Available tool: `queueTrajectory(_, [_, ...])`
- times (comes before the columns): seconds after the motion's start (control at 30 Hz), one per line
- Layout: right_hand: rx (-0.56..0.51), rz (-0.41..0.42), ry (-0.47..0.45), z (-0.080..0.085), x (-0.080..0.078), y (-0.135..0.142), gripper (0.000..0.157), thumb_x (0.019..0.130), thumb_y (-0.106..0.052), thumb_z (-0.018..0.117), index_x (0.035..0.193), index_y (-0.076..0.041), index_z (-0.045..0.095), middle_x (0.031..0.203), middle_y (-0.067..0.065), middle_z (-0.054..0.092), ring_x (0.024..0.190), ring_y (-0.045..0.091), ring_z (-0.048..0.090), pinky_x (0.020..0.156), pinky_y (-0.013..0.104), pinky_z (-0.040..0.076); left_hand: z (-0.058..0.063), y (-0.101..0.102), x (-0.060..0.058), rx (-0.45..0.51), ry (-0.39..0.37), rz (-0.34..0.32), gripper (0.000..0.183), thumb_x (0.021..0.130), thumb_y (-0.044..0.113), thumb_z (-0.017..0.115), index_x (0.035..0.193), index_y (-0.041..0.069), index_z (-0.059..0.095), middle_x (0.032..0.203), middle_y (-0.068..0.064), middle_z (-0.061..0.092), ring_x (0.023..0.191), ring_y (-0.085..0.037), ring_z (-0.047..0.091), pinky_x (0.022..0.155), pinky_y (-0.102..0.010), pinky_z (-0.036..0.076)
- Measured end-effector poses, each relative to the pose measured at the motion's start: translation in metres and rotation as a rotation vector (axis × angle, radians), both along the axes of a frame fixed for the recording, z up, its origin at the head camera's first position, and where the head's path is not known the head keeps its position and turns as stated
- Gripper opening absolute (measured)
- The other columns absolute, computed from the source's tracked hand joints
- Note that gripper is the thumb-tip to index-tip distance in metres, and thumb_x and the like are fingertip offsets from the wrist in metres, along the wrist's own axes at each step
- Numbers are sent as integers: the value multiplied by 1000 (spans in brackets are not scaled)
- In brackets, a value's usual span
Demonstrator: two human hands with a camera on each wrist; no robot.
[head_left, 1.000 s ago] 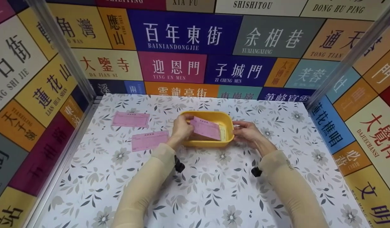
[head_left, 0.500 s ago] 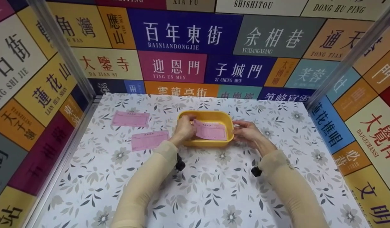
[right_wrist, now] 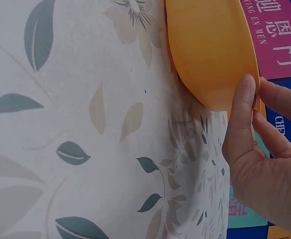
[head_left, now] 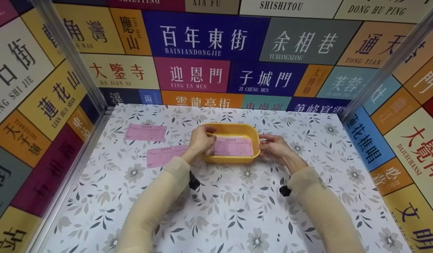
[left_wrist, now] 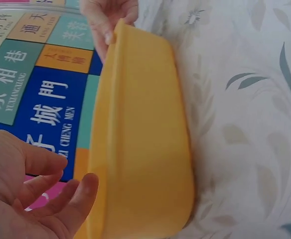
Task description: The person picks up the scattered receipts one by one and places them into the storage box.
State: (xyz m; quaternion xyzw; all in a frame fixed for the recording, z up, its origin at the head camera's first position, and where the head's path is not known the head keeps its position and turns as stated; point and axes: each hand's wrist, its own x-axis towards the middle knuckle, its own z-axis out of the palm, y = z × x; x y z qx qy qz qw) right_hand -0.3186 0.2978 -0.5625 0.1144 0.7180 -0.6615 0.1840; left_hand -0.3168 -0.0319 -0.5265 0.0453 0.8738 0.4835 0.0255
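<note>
A yellow plastic box (head_left: 234, 160) stands on the table, and a pink printed slip (head_left: 234, 147) lies flat inside it. My left hand (head_left: 201, 141) is over the box's left end, covering part of the slip's left side. In the left wrist view, the left hand's (left_wrist: 41, 194) thumb and fingers are apart beside the rim with nothing between them. At the opposite end, my right hand (head_left: 278, 147) holds the box. The right wrist view shows the right thumb (right_wrist: 242, 107) against the outer wall and the fingers at the rim.
Two more pink slips lie left of the box: one farther back (head_left: 145, 132), the other nearer (head_left: 163, 157), partly covered by the left wrist. A white floral-patterned cloth (head_left: 237, 211) covers the table. Panels with printed street names (head_left: 206, 35) enclose the back and sides.
The pink slip was tilted in the left hand, then lowered; it now lies flat in the box. The left hand has let go and drawn slightly left. The right hand has stayed put.
</note>
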Motion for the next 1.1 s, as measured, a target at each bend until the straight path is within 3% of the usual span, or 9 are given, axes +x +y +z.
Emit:
queueTrajectory(0.17, [-4, -5, -3, 0, 1, 0, 66, 101, 5, 72, 164, -7, 56, 109, 3, 73, 74, 9, 71, 68, 22, 65, 10, -17, 1, -2, 55, -4, 25, 99, 9, 73, 123, 4, 81, 121, -15, 83, 113, -30, 79, 104, -42, 64])
queueTrajectory(0.4, [-1, -8, -14, 1, 1, -1, 67, 101, 6, 72, 164, -8, 56, 109, 3, 75, 77, 10, 73, 71, 24, 66, 17, -50, 3, -9, 26, 5, 27, 100, 9, 72, 126, 2, 80, 122, -17, 82, 114, -33, 77, 106, -44, 63])
queueTrajectory(0.7, [-1, 6, -4, 2, 1, -1, 68, 101, 5, 72, 165, -6, 54, 110, 3, 76, 76, 9, 73, 72, 24, 66, 14, -95, 4, -104, -16, 52, 32, 100, 15, 73, 128, 3, 79, 122, -17, 82, 114, -33, 75, 108, -47, 60])
queueTrajectory(1.1, [3, 5, -8, 2, 2, -1, 68, 101, 6, 72, 165, -7, 54, 111, 3, 75, 76, 9, 74, 73, 25, 67, 2, -150, 9, -244, -47, 52, 42, 98, 16, 74, 136, -2, 75, 129, -26, 80, 121, -42, 76, 111, -54, 59])
